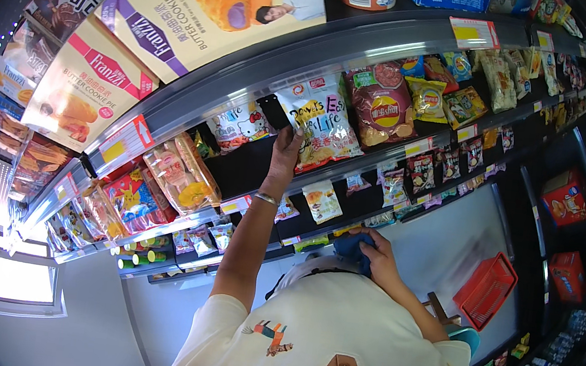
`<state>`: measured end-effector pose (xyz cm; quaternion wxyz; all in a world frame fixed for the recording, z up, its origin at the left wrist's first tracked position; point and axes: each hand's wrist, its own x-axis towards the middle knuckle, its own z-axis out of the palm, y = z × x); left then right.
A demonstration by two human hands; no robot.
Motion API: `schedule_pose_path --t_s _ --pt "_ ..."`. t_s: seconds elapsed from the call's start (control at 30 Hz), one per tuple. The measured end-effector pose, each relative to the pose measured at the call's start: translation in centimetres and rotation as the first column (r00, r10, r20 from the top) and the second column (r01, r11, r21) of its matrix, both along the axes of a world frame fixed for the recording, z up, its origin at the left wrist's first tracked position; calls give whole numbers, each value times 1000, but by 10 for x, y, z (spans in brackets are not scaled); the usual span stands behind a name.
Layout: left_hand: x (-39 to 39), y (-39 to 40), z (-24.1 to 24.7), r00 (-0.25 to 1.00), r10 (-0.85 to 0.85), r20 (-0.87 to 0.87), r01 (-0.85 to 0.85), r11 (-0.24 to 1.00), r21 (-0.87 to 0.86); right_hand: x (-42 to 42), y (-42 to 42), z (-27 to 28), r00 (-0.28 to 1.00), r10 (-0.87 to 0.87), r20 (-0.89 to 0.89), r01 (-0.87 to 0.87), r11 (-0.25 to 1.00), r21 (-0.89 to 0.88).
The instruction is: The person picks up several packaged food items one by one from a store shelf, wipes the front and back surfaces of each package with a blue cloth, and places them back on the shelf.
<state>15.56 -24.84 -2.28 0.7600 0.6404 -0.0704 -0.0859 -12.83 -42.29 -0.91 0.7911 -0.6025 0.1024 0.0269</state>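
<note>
Reaching into the middle shelf, my left hand [287, 151] touches the left edge of a white snack bag [329, 121] with colourful print; its fingertips are partly hidden, so I cannot tell how firmly it holds the bag. Near my waist, my right hand [381, 253] grips a bunched dark blue cloth [354, 247]. A dark red Lay's chip bag [382, 106] stands directly right of the white bag. Left of my hand, past a gap, lies a snack bag with a cartoon cat [240, 123].
Franzzi cookie boxes [215, 12] stand on the shelf above. Packaged rolls [183, 174] sit at the left of the middle shelf, behind a price-tag rail [414, 148]. A red plastic basket [485, 291] is at the right, near a stool [440, 309].
</note>
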Motion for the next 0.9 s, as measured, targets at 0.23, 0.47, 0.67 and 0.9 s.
schedule_pose_path --t_s 0.23,0.47,0.67,0.9 --pt "7 -2 -11 996 -68 -51 55 971 -234 1 -5 5 1000 -5 -21 4 1000 -14" --pt "8 9 -21 999 40 12 -35 955 -294 3 -3 3 999 14 -38 -12 999 39" --pt "-37 11 39 995 102 14 -93 951 -295 5 -3 6 998 -34 -51 42 983 181" --pt "-122 25 57 999 12 39 -10 999 -51 31 -18 14 988 -76 131 87 992 -86"
